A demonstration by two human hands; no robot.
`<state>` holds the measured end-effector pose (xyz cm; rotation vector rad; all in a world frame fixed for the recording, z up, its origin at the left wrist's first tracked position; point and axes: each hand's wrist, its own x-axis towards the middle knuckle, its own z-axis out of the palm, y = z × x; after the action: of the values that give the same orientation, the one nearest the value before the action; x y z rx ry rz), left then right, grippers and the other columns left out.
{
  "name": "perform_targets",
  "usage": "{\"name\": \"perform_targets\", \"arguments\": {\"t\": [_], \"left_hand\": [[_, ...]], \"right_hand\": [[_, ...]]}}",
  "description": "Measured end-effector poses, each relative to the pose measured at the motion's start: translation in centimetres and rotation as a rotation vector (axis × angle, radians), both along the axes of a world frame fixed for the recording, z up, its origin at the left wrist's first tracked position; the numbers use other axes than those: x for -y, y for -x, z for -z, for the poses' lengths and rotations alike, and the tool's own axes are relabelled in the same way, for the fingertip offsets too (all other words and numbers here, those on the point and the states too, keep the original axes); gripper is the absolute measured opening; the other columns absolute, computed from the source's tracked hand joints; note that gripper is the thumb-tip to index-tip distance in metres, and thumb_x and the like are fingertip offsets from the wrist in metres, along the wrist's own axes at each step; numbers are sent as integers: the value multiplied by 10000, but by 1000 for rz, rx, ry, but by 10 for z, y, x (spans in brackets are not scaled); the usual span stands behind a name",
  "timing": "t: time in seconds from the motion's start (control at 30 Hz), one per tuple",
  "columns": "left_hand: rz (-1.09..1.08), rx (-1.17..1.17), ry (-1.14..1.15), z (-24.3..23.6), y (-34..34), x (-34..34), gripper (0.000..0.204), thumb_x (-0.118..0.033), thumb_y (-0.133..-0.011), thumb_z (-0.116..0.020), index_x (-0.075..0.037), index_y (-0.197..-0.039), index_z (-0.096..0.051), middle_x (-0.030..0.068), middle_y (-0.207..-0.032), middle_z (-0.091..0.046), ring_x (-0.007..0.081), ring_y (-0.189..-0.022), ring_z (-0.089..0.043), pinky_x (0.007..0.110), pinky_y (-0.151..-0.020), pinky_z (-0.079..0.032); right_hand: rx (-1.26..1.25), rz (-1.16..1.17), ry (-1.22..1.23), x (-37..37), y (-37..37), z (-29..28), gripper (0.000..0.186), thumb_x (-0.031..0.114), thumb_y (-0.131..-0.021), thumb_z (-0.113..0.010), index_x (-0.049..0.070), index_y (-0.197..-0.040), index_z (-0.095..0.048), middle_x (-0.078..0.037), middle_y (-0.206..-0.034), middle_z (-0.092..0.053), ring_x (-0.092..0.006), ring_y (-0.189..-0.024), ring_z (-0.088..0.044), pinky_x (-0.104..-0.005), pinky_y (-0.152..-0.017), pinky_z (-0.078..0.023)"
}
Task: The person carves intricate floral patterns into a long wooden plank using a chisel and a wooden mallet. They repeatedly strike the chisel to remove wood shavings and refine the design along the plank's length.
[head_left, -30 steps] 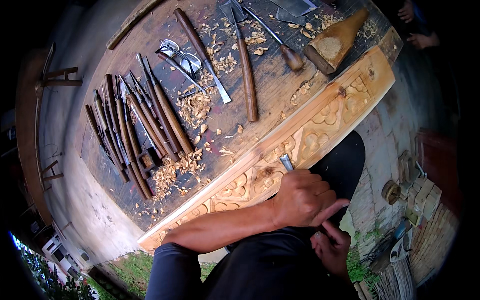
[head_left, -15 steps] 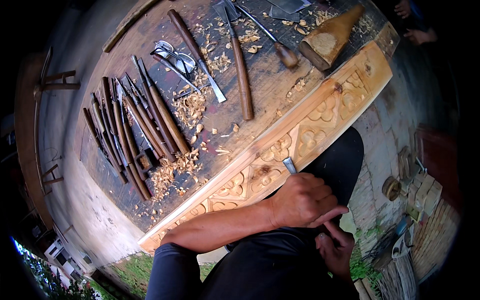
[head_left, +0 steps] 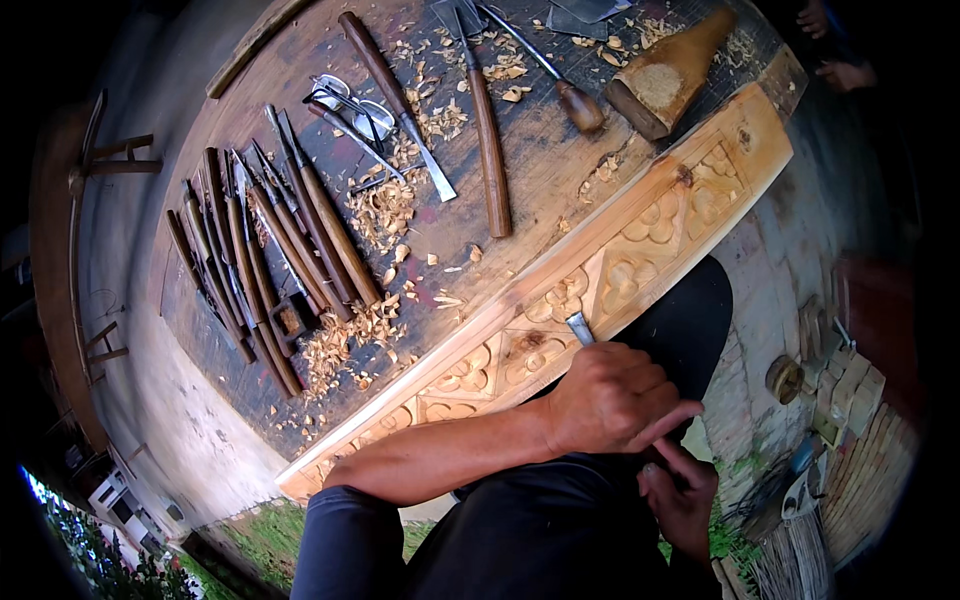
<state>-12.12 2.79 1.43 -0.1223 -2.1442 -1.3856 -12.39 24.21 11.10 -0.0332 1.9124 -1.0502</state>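
A long pale wooden board (head_left: pixel 510 307), carved with a row of flower and leaf shapes, lies slantwise along the near edge of the workbench. My left hand (head_left: pixel 608 395) is closed round a chisel, its short metal blade (head_left: pixel 578 326) sticking out past the fist and meeting the carving near the board's near edge. The fist hides the rest of the chisel. Just below and right of it is my right hand (head_left: pixel 682 497), fingers curled and index finger reaching up to the left hand's thumb. Whatever the right hand grips is hidden.
Chisels with wooden handles (head_left: pixel 325 225) lie side by side on the bench (head_left: pixel 440 265), among wood shavings (head_left: pixel 345 345) and eyeglasses (head_left: pixel 352 110). A wooden mallet (head_left: pixel 668 78) lies beyond the board. Another person's hand (head_left: pixel 845 76) shows at the upper right. A bench (head_left: pixel 75 250) stands left.
The view has shifted slightly, and my right hand sits a little farther right. The chisel blade stays at about the same spot on the carving.
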Motion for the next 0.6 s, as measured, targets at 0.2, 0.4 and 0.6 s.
{"name": "perform_targets", "arguments": {"t": [0.2,0.4,0.6], "left_hand": [[-19,20,-32,1,-1,-1,426,-245,-847,-886,-137,-594,-560,11,-578,-493,204,-492,-513,365,-459,-372],[-36,18,-16,0,1,0,428,-246,-855,-878,-136,-598,-554,17,-575,-488,216,-502,-525,382,-464,-380],[-43,39,-39,2,-1,-2,427,-261,-867,-870,-139,-607,-554,18,-577,-488,221,-504,-520,384,-471,-383]], "right_hand": [[-8,15,3,1,1,5,448,-5,-986,-646,-7,-1433,-677,-40,-743,-659,-92,-636,-582,-258,-591,-470],[19,63,2,2,0,7,470,-12,-979,-635,2,-1448,-673,-32,-740,-661,-71,-616,-556,-244,-568,-441],[63,108,-25,9,-1,6,459,-18,-984,-630,11,-1439,-683,-16,-715,-645,-58,-590,-532,-231,-545,-417]]}}
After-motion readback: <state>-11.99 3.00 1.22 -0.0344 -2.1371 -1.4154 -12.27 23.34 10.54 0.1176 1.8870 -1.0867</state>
